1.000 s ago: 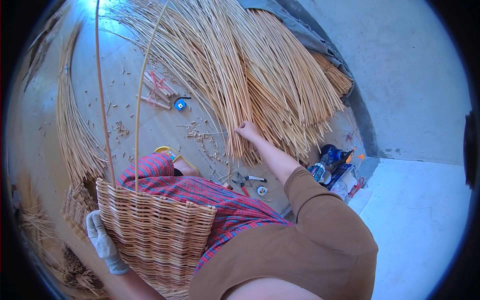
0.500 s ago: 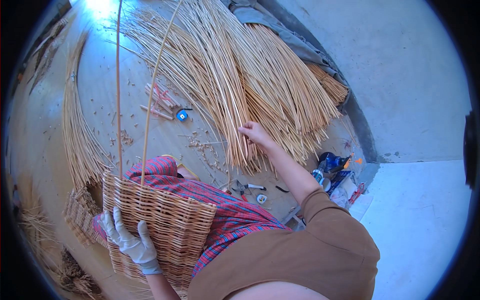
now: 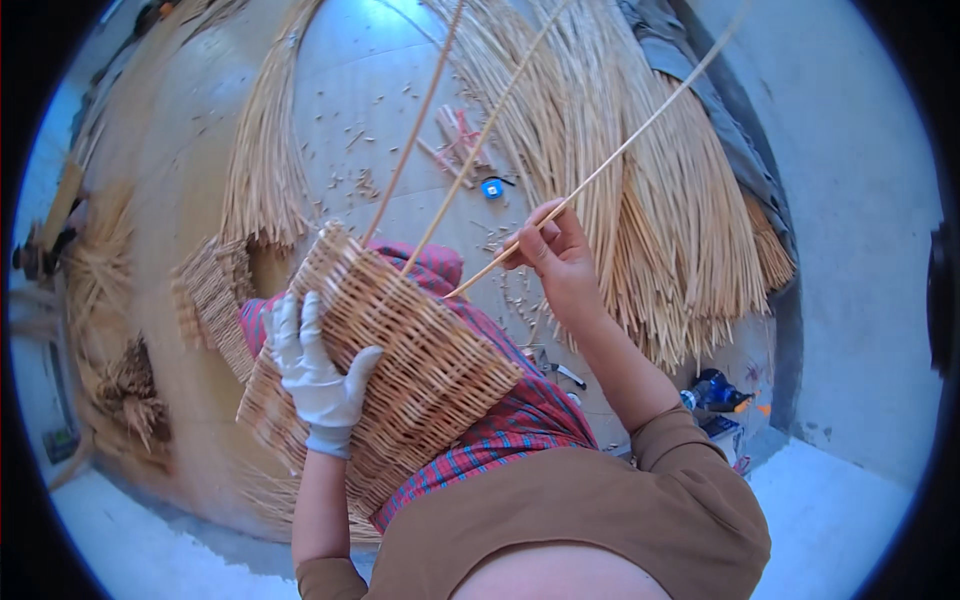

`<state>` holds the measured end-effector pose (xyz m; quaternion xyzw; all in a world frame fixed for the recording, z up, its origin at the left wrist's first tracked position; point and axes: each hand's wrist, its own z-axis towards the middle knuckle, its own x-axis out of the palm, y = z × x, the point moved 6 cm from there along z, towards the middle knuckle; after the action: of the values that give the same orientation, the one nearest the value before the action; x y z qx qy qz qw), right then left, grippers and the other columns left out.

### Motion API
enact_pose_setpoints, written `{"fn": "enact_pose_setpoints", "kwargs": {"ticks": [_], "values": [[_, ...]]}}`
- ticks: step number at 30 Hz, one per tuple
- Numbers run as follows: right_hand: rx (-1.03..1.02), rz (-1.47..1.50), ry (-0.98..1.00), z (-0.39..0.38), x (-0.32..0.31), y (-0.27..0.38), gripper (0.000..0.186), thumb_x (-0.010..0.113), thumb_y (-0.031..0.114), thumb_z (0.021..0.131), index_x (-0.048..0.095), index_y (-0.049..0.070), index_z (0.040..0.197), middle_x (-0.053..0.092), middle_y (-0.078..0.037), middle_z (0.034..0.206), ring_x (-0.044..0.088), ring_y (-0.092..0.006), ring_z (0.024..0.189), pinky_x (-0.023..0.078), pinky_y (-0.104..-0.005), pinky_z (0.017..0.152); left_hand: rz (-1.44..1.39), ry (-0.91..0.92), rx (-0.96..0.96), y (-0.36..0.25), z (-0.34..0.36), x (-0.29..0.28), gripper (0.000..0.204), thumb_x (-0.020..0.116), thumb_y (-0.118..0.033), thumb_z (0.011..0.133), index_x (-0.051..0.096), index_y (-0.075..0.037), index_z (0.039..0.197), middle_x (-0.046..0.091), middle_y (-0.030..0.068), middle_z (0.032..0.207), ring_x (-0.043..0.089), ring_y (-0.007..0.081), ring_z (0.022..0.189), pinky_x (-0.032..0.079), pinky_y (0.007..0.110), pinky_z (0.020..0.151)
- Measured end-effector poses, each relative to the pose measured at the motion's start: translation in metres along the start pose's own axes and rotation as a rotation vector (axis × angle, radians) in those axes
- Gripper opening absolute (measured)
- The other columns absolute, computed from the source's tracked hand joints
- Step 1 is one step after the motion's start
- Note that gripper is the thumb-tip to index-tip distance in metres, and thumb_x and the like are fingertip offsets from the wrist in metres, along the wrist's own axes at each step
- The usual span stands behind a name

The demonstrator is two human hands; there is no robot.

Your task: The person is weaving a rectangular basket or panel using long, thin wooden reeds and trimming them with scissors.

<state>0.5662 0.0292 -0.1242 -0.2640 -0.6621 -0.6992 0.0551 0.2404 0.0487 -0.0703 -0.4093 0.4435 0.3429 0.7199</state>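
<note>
We are holding a pale stick (image 3: 480, 273) in the grip of our bare right hand (image 3: 568, 272), pinching it between thumb and fingers, nearer its low end than its far end. Our left hand (image 3: 325, 385), wearing a white glove (image 3: 340, 412), is lying spread wide against the woven basket (image 3: 420, 350), not closing around anything. The basket is leaning, tilted, over the red checked cloth (image 3: 530, 420), and two tall sticks (image 3: 424, 96) are rising by its top edge. The pale stick's low end is pointing at that edge, but we are not able to tell if it is touching. We are probably doing best by pinching close to the tip, pressing the basket steady with the flat glove, and keeping the long end from bumping the tall sticks.
</note>
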Motion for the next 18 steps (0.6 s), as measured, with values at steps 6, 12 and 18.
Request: {"fn": "enact_pose_setpoints", "kwargs": {"ticks": [6, 12, 18], "values": [[0.031, -0.117, 0.106, 0.015, 0.008, -0.012, 0.013, 0.065, 0.012, 0.107, 0.054, 0.009, 0.114, 0.074, -0.009, 0.098, 0.073, -0.0160, 0.090, 0.060, -0.0288, 0.074, 0.036, -0.004, -0.051, 0.009, -0.006, 0.001, 0.105, 0.072, -0.072, 0.084, 0.044, -0.005, 0.160, 0.041, 0.0209, 0.164, 0.029, 0.0413, 0.157, 0.021, 0.055, 0.128], [0.006, -0.129, 0.247, 0.010, 0.024, -0.012, 0.015, 0.064, 0.010, 0.107, 0.051, 0.008, 0.114, 0.074, -0.009, 0.098, 0.073, -0.0150, 0.090, 0.059, -0.0294, 0.074, 0.004, -0.015, -0.039, 0.008, -0.008, 0.004, 0.102, 0.079, -0.066, 0.081, 0.047, -0.007, 0.158, 0.042, 0.0215, 0.162, 0.030, 0.0467, 0.154, 0.023, 0.060, 0.126], [0.136, -0.008, 0.153, -0.022, 0.051, -0.051, 0.014, 0.063, 0.009, 0.107, 0.049, 0.007, 0.112, 0.070, -0.008, 0.094, 0.072, -0.0150, 0.084, 0.061, -0.0304, 0.072, 0.119, -0.009, -0.004, 0.000, 0.000, 0.007, 0.099, 0.080, -0.064, 0.080, 0.050, -0.010, 0.157, 0.041, 0.0219, 0.162, 0.027, 0.0488, 0.155, 0.021, 0.061, 0.127]]}}
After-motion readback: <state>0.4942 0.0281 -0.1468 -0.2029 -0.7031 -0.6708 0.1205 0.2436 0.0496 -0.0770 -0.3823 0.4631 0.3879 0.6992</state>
